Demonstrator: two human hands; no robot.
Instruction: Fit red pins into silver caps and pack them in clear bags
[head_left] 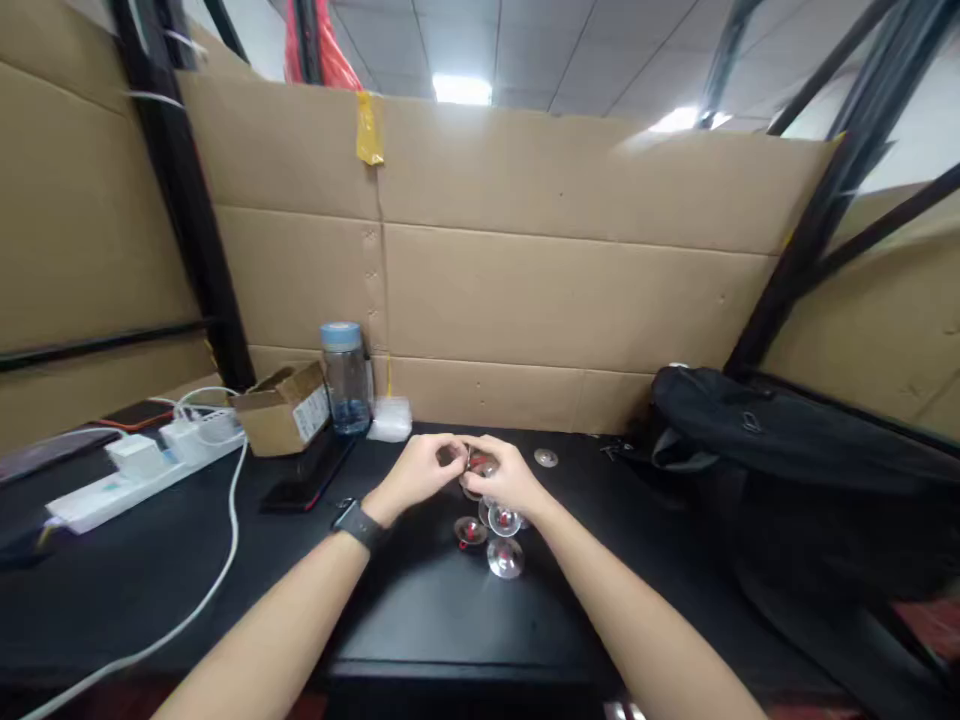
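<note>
My left hand (426,470) and my right hand (511,478) meet above the middle of the table, thumbs and fingers curled inward. Between their fingertips is a small clear suction cup (469,457), mostly hidden by the fingers. Several more clear cups with red bits lie just below and beside my right hand, among them a suction cup with a red tab (470,531), another suction cup (504,519) and a suction cup nearest me (505,558). Farther back, to the right of my right hand, lies a single suction cup (546,458).
At the left are a white power strip (142,480) with cables, an open cardboard box (281,410), a dark phone-like slab (307,480) and a water bottle (346,385). A clear plastic packet (391,419) sits beside the bottle. A black backpack (795,480) fills the right side. Cardboard walls (525,290) enclose the table.
</note>
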